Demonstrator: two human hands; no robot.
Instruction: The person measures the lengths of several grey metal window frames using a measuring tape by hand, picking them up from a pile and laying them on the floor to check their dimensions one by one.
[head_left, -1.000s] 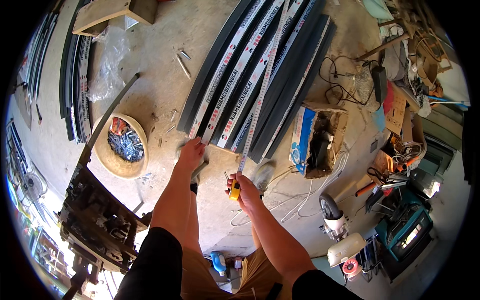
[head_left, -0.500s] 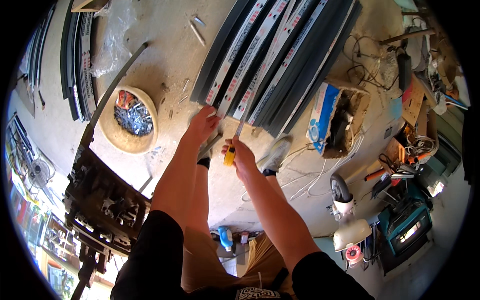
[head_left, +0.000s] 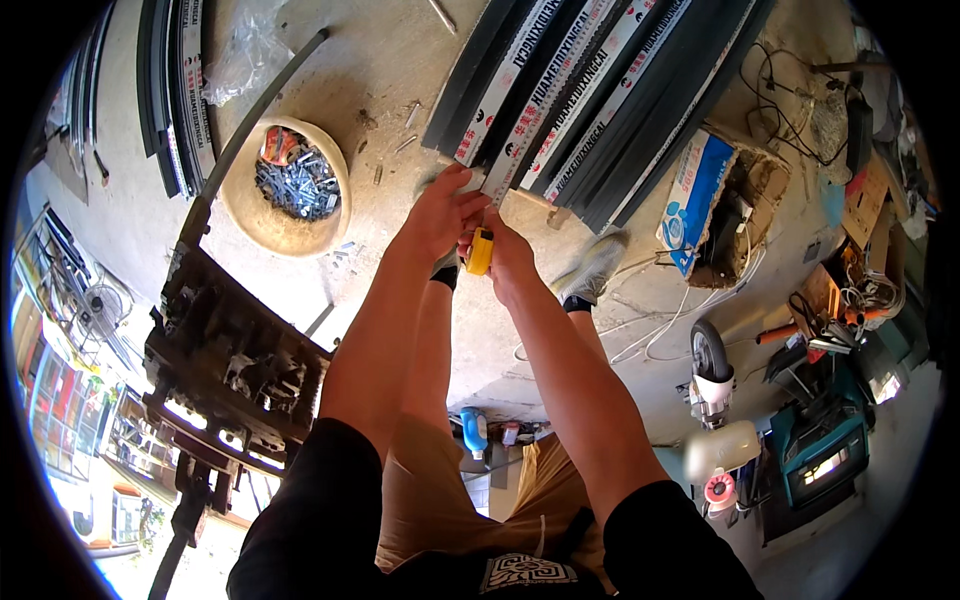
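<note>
My right hand [head_left: 511, 258] is closed around a yellow tape measure [head_left: 480, 251]. Its pale blade reaches up toward the near ends of long dark metal profiles [head_left: 640, 130] lying side by side on the floor. White printed film strips [head_left: 497, 82] run along several of the profiles. My left hand [head_left: 436, 217] is close beside the tape measure, fingers partly stretched and apart. Its fingertips are at the blade near the profile ends; whether they touch it is hard to tell. The left thumb is hidden.
To the left stand a round tub [head_left: 335, 215] of small metal pieces and a dark metal machine [head_left: 235, 350] with a long handle. A torn blue-and-white carton [head_left: 700, 205] lies at right, near loose cables. A white fan [head_left: 720, 450] and more profiles [head_left: 175, 95] are farther out.
My left hand has left the end of a profile at left and moved in beside my right hand. The tape measure is now nearer the profile ends. The whole view has shifted.
</note>
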